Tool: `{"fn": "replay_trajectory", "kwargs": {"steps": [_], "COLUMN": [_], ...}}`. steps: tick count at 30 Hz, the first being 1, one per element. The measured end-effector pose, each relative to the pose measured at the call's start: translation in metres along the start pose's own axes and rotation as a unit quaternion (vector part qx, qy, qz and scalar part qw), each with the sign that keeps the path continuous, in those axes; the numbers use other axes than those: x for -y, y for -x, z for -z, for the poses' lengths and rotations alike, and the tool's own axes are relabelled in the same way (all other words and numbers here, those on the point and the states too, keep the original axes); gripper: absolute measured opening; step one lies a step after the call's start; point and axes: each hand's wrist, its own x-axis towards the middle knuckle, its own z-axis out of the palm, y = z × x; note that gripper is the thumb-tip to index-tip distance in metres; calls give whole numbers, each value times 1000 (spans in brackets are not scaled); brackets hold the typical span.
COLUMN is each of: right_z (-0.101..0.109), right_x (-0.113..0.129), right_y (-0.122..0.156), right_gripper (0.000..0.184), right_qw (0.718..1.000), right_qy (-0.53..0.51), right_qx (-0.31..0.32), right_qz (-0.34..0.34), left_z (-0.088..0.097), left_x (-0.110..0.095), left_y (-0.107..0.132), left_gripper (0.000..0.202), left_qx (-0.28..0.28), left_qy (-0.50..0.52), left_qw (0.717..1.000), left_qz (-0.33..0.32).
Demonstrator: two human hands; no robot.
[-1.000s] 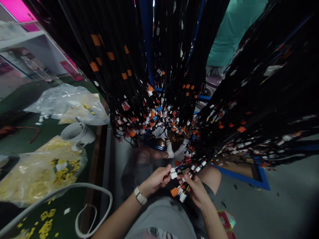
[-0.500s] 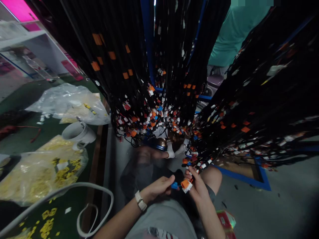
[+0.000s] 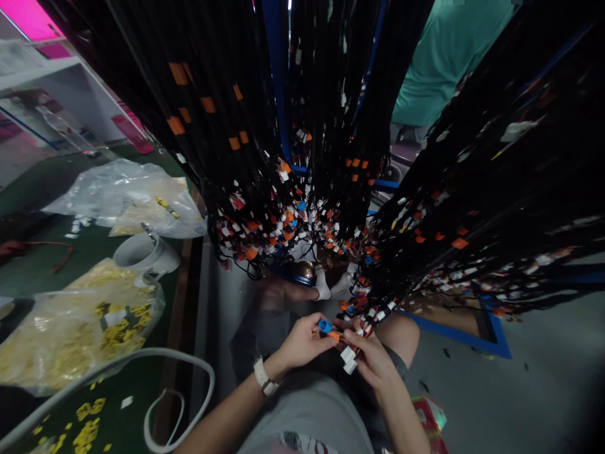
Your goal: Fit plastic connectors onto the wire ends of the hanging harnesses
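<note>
Over my lap, my left hand (image 3: 305, 340) pinches a small blue wire connector (image 3: 325, 326), with an orange connector (image 3: 334, 337) right beside it near the thumb. My right hand (image 3: 375, 358) is closed round the end of a wire harness (image 3: 380, 315). White connectors (image 3: 348, 359) stick out below its fingers, towards my left hand. From there the harness runs up to the right into a hanging bundle of black harnesses (image 3: 454, 189). Fingers partly hide where the wires meet the connectors.
More black harnesses (image 3: 227, 170) hang ahead, their ends crowded with coloured connectors. On the left table lie bags of yellow parts (image 3: 61, 340), a white cup (image 3: 146, 255) and a white cable (image 3: 208, 372). A blue frame (image 3: 501, 343) stands low on the right.
My left hand has moved up and turned, bringing the blue connector higher. The orange connector now sits beside it, and white connectors show below my right fingers.
</note>
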Motion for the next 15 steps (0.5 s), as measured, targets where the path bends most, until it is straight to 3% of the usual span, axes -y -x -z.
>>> {"fn": "replay_trajectory", "kwargs": {"steps": [3,8,11,15], "right_z": [-1,-4,-6,-8], "right_x": [2,0,-3,-7], "right_y": [1,-1,-4,-7], "right_gripper": [35,40,41,41], "right_qw": [1000,1000,1000,998], "right_qy": [-3,14,29,40], "right_qx": [22,9,5,-24], "right_qz": [-12,-3,6,33], "left_z": [2,2,1,0], "left_x": [-7,-19,-24,-22], "left_y": [1,5,6,10], "left_gripper": [30,24,25,32], "left_qx": [-9,-20,-11,-63], "left_qy": [-76,-209,-213,-203], "left_qw": [997,976,976,976], "left_qz": [-19,-55,-55,-48]}}
